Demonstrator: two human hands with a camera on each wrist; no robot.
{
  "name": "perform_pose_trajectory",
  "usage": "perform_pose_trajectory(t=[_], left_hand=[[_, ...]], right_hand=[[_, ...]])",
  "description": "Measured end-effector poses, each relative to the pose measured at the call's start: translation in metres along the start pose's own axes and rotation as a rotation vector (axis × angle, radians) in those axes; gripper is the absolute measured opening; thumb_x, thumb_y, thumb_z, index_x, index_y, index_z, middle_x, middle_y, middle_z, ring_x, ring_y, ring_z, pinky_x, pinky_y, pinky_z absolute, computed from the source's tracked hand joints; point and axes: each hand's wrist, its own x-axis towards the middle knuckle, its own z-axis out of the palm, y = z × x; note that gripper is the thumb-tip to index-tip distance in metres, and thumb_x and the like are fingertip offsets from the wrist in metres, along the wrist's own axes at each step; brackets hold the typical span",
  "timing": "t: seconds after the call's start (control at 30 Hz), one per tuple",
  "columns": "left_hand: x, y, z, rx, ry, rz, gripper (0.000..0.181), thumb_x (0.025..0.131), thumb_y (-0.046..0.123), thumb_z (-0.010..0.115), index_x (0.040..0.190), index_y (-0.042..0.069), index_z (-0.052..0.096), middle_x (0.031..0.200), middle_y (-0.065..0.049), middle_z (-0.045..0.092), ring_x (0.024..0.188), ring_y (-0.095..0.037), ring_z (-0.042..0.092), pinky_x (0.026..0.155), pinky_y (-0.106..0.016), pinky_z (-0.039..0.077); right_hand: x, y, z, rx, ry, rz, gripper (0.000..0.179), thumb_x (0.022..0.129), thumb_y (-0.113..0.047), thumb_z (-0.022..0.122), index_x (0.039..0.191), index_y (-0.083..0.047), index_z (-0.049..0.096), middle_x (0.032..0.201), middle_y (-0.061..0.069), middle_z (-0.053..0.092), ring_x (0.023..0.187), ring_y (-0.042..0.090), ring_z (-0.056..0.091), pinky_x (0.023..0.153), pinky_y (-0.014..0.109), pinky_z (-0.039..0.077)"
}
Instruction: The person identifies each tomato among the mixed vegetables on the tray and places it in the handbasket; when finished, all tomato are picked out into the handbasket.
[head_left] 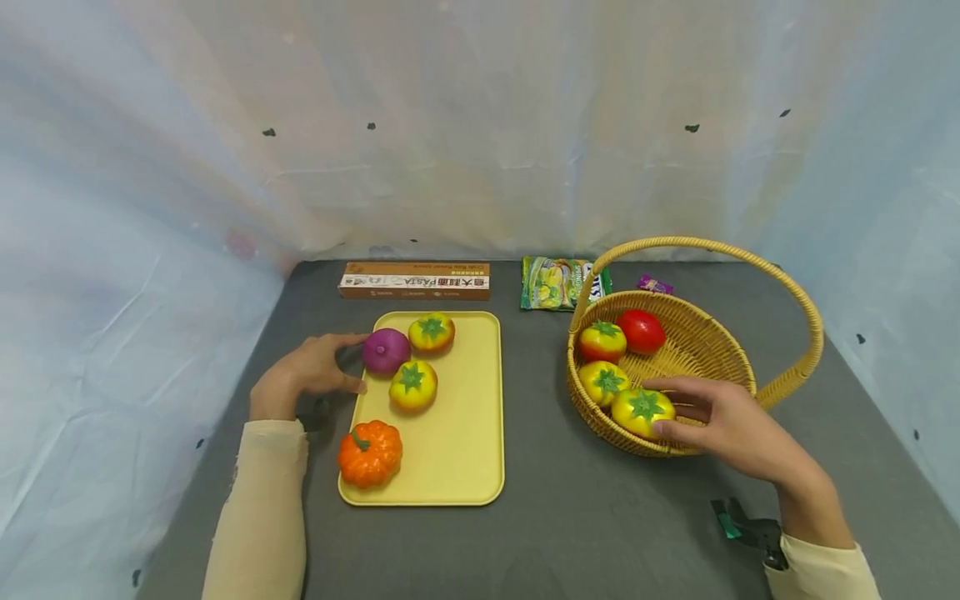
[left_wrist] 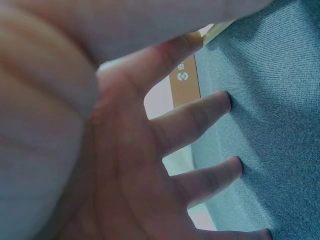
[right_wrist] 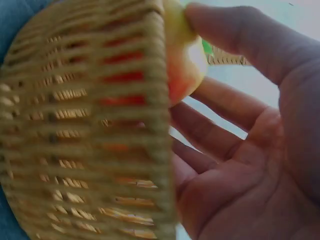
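Observation:
My right hand (head_left: 738, 429) holds a yellow-and-red toy persimmon (head_left: 642, 412) with green leaves at the near rim of the wicker basket (head_left: 708, 342). In the right wrist view, thumb and fingers lie on either side of the persimmon (right_wrist: 187, 70), partly hidden by the basket wall. Two more persimmons and a red tomato (head_left: 641, 332) lie inside the basket. My left hand (head_left: 309, 371) is at the left edge of the yellow tray (head_left: 457, 433), beside a purple onion (head_left: 387, 351). Its fingers are spread (left_wrist: 195, 122) and hold nothing; whether they touch the onion, I cannot tell.
Two persimmons (head_left: 413, 386) and an orange pumpkin (head_left: 371, 454) sit on the tray. Behind it lies a pasta box (head_left: 414, 281). A green snack bag (head_left: 558, 283) and a small purple packet (head_left: 655, 284) lie behind the basket, whose tall handle (head_left: 697, 242) arches above it.

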Motion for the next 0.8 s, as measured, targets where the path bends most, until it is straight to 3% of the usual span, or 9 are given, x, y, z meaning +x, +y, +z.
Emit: perform_pose_trajectory(t=[0.17,0.4,0.57,0.6,0.7,0.8], left_hand=[[0.0004,0.0007,-0.0015,0.003,-0.004,-0.001,0.097,0.086,0.04,0.094,0.168,0.016,0.046,0.169,-0.032,0.042,0.152,-0.06,0.039,0.118,-0.082,0.037],[0.0022,-0.001,0.0009,-0.005,-0.004,0.001,0.097,0.086,0.041,0.094,0.168,0.017,0.047,0.169,-0.032,0.041,0.152,-0.06,0.04,0.117,-0.082,0.038],[0.0019,-0.0005,0.0011,-0.005,-0.002,-0.004,0.098,0.086,0.041,0.094,0.168,0.018,0.046,0.17,-0.031,0.041,0.152,-0.06,0.04,0.117,-0.082,0.038],[0.0017,-0.0004,0.001,-0.006,-0.002,-0.005,0.098,0.086,0.041,0.094,0.168,0.018,0.046,0.17,-0.031,0.041,0.152,-0.06,0.04,0.117,-0.082,0.038],[0.0017,-0.0004,0.0006,-0.008,0.0,-0.002,0.098,0.086,0.041,0.094,0.168,0.018,0.046,0.17,-0.031,0.042,0.152,-0.059,0.04,0.117,-0.082,0.038],[0.0016,-0.0006,-0.0003,-0.006,-0.001,0.0,0.098,0.086,0.041,0.094,0.168,0.018,0.046,0.17,-0.031,0.041,0.152,-0.06,0.039,0.117,-0.082,0.038]], right_hand=[[0.0078,-0.0002,0.0082,-0.024,0.019,-0.026,0.048,0.1,-0.032,0.083,0.144,-0.019,0.072,0.139,0.005,0.075,0.123,0.029,0.076,0.097,0.028,0.064],[0.007,0.003,0.0102,-0.064,0.015,0.002,0.055,0.098,-0.032,0.085,0.147,-0.012,0.069,0.142,0.012,0.073,0.128,0.038,0.073,0.104,0.055,0.061],[0.0044,0.0042,0.0091,-0.054,0.016,0.03,0.057,0.101,-0.036,0.082,0.15,-0.012,0.067,0.146,0.012,0.072,0.13,0.04,0.072,0.105,0.056,0.06],[0.0044,0.0038,0.0088,-0.056,0.021,0.026,0.057,0.101,-0.037,0.082,0.15,-0.012,0.067,0.147,0.012,0.072,0.13,0.04,0.072,0.105,0.055,0.06],[0.0059,0.0011,0.009,-0.064,0.062,-0.003,0.056,0.1,-0.036,0.083,0.149,-0.012,0.068,0.145,0.01,0.073,0.129,0.038,0.073,0.106,0.033,0.061],[0.0112,-0.005,0.0112,-0.042,0.115,-0.059,0.054,0.098,-0.031,0.086,0.146,-0.013,0.07,0.143,0.007,0.075,0.128,0.033,0.074,0.104,0.009,0.051]])
